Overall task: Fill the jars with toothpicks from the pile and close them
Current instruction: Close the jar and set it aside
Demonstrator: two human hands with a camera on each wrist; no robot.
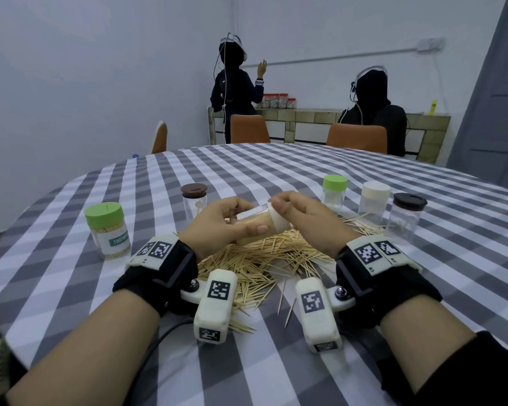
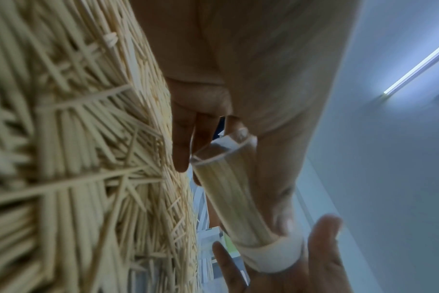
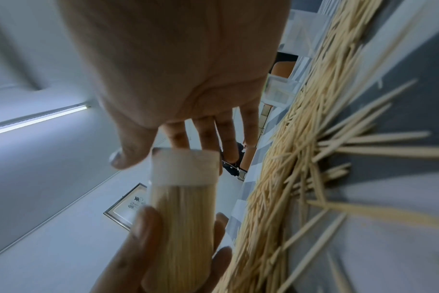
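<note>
Gripping one toothpick-filled jar (image 1: 254,227), left hand (image 1: 220,224) curls around its body, right hand (image 1: 302,213) pinches its white lid (image 1: 277,219); five more jars stand around one toothpick pile (image 1: 264,259) on the checked tabletop (image 1: 247,168).

Toothpick pile (image 1: 261,259) beneath both hands, jars (image 1: 374,202) behind it, bare tablecloth (image 1: 261,171) beyond.

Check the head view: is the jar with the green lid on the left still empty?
No. That green-lidded jar stands upright on the table, packed with toothpicks behind its label.
</note>
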